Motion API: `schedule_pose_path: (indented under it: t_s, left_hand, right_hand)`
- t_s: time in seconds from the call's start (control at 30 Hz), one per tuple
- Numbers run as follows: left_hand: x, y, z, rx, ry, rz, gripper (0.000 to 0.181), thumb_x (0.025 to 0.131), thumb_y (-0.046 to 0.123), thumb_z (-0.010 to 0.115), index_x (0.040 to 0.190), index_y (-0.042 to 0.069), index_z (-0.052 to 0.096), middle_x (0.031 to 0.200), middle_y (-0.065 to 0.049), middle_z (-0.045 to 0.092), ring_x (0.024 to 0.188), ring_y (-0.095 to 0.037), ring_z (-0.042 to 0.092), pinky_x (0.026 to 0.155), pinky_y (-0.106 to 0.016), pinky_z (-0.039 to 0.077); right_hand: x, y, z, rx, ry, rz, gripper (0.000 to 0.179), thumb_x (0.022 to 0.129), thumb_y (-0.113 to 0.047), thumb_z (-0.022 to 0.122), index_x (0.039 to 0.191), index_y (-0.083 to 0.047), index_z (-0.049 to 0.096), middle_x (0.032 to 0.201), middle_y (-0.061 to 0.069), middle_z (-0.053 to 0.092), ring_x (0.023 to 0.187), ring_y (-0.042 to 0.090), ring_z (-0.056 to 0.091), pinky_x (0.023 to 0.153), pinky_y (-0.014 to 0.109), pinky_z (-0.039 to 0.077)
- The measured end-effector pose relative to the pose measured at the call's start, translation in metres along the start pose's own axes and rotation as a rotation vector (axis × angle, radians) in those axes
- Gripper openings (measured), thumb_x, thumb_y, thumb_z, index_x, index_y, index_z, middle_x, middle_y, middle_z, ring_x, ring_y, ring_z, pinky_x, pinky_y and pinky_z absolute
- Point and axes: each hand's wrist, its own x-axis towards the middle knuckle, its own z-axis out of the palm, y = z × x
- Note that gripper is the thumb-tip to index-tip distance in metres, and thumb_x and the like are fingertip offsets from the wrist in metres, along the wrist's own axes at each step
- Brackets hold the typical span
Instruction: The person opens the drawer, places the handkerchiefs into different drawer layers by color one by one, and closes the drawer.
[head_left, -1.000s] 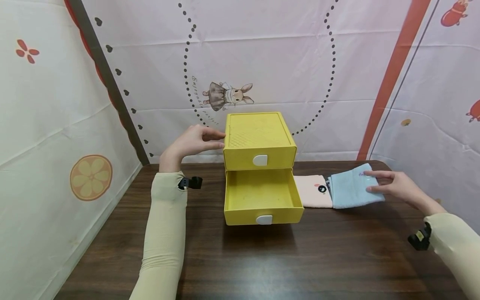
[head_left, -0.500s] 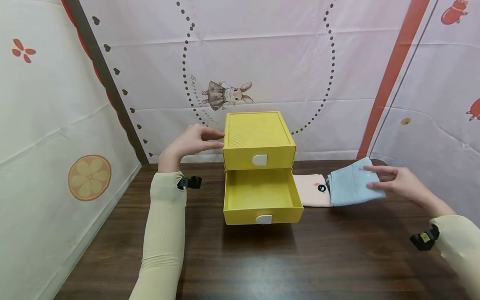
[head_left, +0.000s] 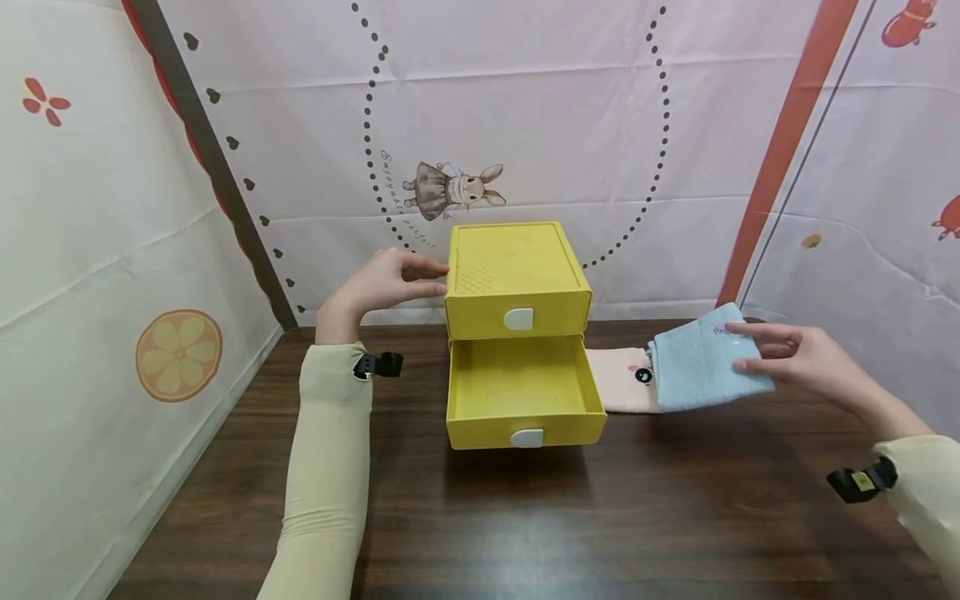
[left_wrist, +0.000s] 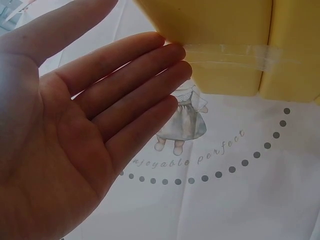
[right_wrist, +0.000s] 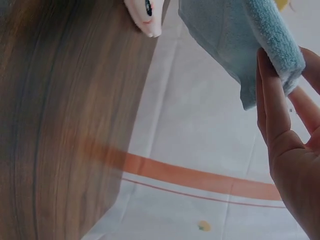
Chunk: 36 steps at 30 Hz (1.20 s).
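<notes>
A yellow two-drawer storage box [head_left: 521, 258] stands mid-table, its lower drawer [head_left: 517, 379] pulled out with a bare floor, the upper one pushed in. Against the box's left side rest the fingertips of my left hand [head_left: 378, 287]; the left wrist view shows that hand's fingers [left_wrist: 135, 85] straight. My right hand [head_left: 813, 367] pinches the right edge of a folded light blue towel [head_left: 705, 358], raised off the table. In the right wrist view, thumb and fingers lie on either side of the towel's thick folded edge [right_wrist: 275, 37]. A folded pink towel [head_left: 622, 383] with a printed face lies beside the box, partly covered.
Underneath everything is a dark wood table [head_left: 525, 525]. Printed cloth walls [head_left: 585, 150] enclose it at the back and both sides. Clear tape [left_wrist: 260, 55] shows on the box's side in the left wrist view.
The right hand has lifted the light blue towel off the table, shifting it slightly, and more of its shadow shows below. The left hand and the box stay in place.
</notes>
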Motion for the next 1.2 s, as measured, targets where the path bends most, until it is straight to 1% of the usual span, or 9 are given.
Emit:
schedule_pose_path:
  t_s: [0.1, 0.17, 0.57, 0.63, 0.7, 0.77, 0.83, 0.97, 1.2]
  left_hand:
    - [-0.001, 0.001, 0.000, 0.001, 0.000, -0.005, 0.049, 0.084, 0.039, 0.071, 0.124, 0.012, 0.064, 0.124, -0.011, 0.064, 0.108, -0.022, 0.063, 0.093, -0.041, 0.050]
    - [-0.001, 0.001, 0.000, 0.003, 0.003, -0.005, 0.048, 0.084, 0.040, 0.071, 0.123, 0.013, 0.064, 0.124, -0.010, 0.064, 0.108, -0.021, 0.063, 0.093, -0.041, 0.050]
    - [0.000, 0.002, 0.000, 0.012, 0.008, -0.014, 0.048, 0.084, 0.041, 0.071, 0.123, 0.015, 0.064, 0.124, -0.009, 0.064, 0.108, -0.020, 0.063, 0.093, -0.041, 0.050]
    - [0.000, 0.002, 0.000, 0.016, 0.006, -0.017, 0.049, 0.084, 0.042, 0.070, 0.123, 0.015, 0.064, 0.124, -0.008, 0.064, 0.108, -0.020, 0.062, 0.094, -0.041, 0.050]
    - [0.000, 0.002, 0.000, 0.014, 0.005, -0.019, 0.049, 0.084, 0.042, 0.071, 0.124, 0.015, 0.064, 0.124, -0.008, 0.064, 0.108, -0.020, 0.063, 0.093, -0.041, 0.050]
    - [-0.001, 0.002, 0.000, 0.014, 0.003, -0.020, 0.049, 0.084, 0.042, 0.070, 0.124, 0.014, 0.064, 0.124, -0.008, 0.064, 0.108, -0.021, 0.063, 0.093, -0.041, 0.050]
    - [0.000, 0.001, 0.000, 0.010, 0.002, -0.020, 0.050, 0.084, 0.042, 0.071, 0.124, 0.014, 0.064, 0.125, -0.009, 0.064, 0.108, -0.021, 0.063, 0.093, -0.041, 0.050]
    - [0.001, 0.000, 0.000, 0.012, 0.000, -0.019, 0.050, 0.083, 0.043, 0.071, 0.124, 0.015, 0.064, 0.125, -0.009, 0.064, 0.108, -0.021, 0.063, 0.093, -0.041, 0.050]
    - [0.000, 0.001, 0.001, 0.020, 0.009, -0.015, 0.048, 0.083, 0.042, 0.071, 0.123, 0.016, 0.064, 0.123, -0.005, 0.065, 0.107, -0.019, 0.063, 0.093, -0.040, 0.050]
  right_hand:
    - [-0.002, -0.005, 0.001, 0.012, 0.006, 0.004, 0.058, 0.085, -0.033, 0.071, 0.137, -0.016, 0.052, 0.141, 0.029, 0.041, 0.087, -0.017, 0.052, 0.066, 0.019, 0.052]
    - [-0.003, -0.008, 0.001, 0.020, 0.012, 0.008, 0.058, 0.085, -0.033, 0.071, 0.137, -0.016, 0.052, 0.141, 0.028, 0.041, 0.086, -0.019, 0.050, 0.066, 0.019, 0.052]
    - [-0.008, -0.023, 0.000, 0.045, 0.035, -0.025, 0.053, 0.086, -0.027, 0.071, 0.135, -0.018, 0.054, 0.140, 0.020, 0.044, 0.089, -0.017, 0.054, 0.066, 0.022, 0.054]
    - [-0.009, -0.025, 0.000, 0.054, 0.037, -0.025, 0.053, 0.085, -0.027, 0.071, 0.135, -0.019, 0.054, 0.139, 0.011, 0.046, 0.089, -0.017, 0.054, 0.066, 0.022, 0.055]
    - [-0.010, -0.028, 0.000, 0.069, 0.041, -0.025, 0.054, 0.085, -0.027, 0.072, 0.135, -0.019, 0.054, 0.132, -0.006, 0.051, 0.089, -0.015, 0.057, 0.065, 0.024, 0.055]
    - [-0.011, -0.031, 0.000, 0.086, 0.046, -0.029, 0.054, 0.085, -0.027, 0.072, 0.135, -0.019, 0.054, 0.122, -0.021, 0.050, 0.088, -0.012, 0.059, 0.064, 0.027, 0.056]
    - [-0.012, -0.034, 0.000, 0.096, 0.049, -0.034, 0.054, 0.085, -0.027, 0.072, 0.135, -0.019, 0.054, 0.114, -0.029, 0.047, 0.088, -0.009, 0.061, 0.063, 0.028, 0.057]
    - [-0.014, -0.039, -0.001, 0.102, 0.053, -0.044, 0.053, 0.085, -0.026, 0.071, 0.136, -0.020, 0.054, 0.115, -0.031, 0.046, 0.090, -0.008, 0.062, 0.064, 0.027, 0.057]
    - [-0.019, -0.049, 0.002, 0.136, 0.053, -0.083, 0.052, 0.085, -0.018, 0.072, 0.135, -0.018, 0.055, 0.114, -0.032, 0.052, 0.090, -0.006, 0.064, 0.063, 0.028, 0.057]
